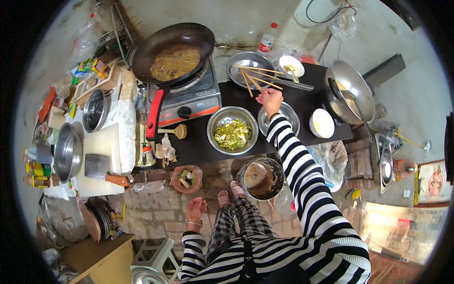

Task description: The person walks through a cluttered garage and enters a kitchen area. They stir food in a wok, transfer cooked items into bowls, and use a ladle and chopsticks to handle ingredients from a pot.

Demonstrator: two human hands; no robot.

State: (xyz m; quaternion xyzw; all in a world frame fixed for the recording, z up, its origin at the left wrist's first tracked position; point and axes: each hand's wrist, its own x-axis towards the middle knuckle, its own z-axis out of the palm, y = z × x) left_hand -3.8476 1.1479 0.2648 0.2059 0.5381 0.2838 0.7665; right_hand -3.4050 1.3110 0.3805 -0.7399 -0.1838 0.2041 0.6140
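Bowl (229, 111) of chopped greens (232, 134), wok (203, 39) of brown liquid (175, 62), right hand (270, 100) outstretched, pinching fanned chopsticks (265, 82), left hand (196, 207) low, part-spread

The head view looks steeply down through the left of two fisheye cameras worn on the person's head. It faces forward over the desk (234, 97), with the wooden chopsticks (269, 83) at near range in the upper middle and the wall (236, 23) beyond. The striped sweater (283, 246) is closest, along the lower edge; the slippers (223, 196) sit farther below, on the brick floor (161, 215).
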